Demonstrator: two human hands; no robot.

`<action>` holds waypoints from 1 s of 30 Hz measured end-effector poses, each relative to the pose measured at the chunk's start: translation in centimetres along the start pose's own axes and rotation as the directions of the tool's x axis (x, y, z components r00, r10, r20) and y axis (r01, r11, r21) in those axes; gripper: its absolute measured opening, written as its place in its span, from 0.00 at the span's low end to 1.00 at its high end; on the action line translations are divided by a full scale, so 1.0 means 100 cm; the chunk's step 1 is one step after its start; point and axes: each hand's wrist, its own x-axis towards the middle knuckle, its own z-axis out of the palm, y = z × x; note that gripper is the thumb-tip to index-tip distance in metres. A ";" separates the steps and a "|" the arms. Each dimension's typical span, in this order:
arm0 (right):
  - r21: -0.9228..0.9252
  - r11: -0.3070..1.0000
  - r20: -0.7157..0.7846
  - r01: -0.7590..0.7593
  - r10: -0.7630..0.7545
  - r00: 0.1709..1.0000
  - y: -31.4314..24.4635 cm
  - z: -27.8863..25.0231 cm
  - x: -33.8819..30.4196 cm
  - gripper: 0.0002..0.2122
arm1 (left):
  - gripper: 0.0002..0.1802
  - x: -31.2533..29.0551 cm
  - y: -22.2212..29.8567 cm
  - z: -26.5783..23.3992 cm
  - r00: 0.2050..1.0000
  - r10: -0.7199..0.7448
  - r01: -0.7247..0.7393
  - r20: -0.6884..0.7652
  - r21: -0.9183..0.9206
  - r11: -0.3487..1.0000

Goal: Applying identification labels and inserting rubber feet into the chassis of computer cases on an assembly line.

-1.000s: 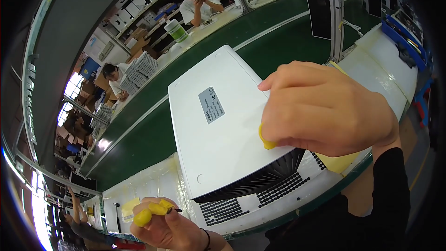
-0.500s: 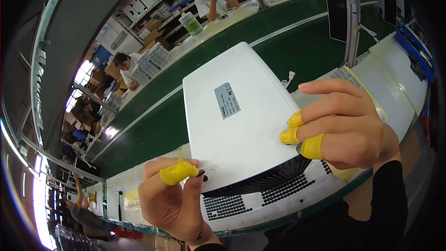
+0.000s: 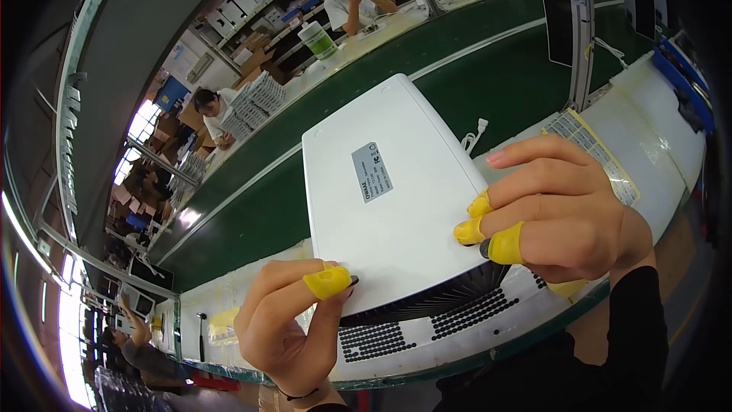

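A white box-shaped appliance (image 3: 389, 236) lies with its grey label (image 3: 372, 173) facing up and dark vent slats (image 3: 435, 294) along its near side. At its near left corner my left hand (image 3: 267, 317) pinches a small black round pad (image 3: 354, 280) between thumb and a finger in a yellow finger cot. My right hand (image 3: 568, 214) is at the near right corner, its yellow-cotted fingertips closed together at the surface. Another small black pad (image 3: 485, 248) shows at those fingertips. One fingertip is stretched out above the others.
Rows of black round pads (image 3: 374, 342) lie on the bench below the appliance. A white cable plug (image 3: 480, 128) and a yellow-edged sheet (image 3: 598, 152) are beyond my right hand. Across the green conveyor (image 3: 255, 198), people sit near stacked parts (image 3: 255, 103). A metal post (image 3: 579, 38) stands at right.
My left hand has shifted right, bringing its pad over the appliance's near left corner. My right hand has moved slightly left along the near right corner.
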 end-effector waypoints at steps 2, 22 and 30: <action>-0.009 1.000 0.010 -0.020 0.020 1.000 0.003 0.001 -0.002 0.07 | 0.15 -0.002 -0.003 0.005 1.000 0.017 -0.016 -0.008 0.025 1.000; -0.013 0.868 0.305 -0.496 0.476 0.825 0.124 0.044 0.054 0.10 | 0.13 -0.031 0.000 -0.004 0.801 0.588 -0.563 -0.110 0.197 0.803; -0.099 0.906 0.402 -0.412 0.415 0.816 0.133 0.039 0.060 0.09 | 0.13 -0.010 -0.032 0.001 0.932 0.261 -0.200 -0.251 0.242 0.949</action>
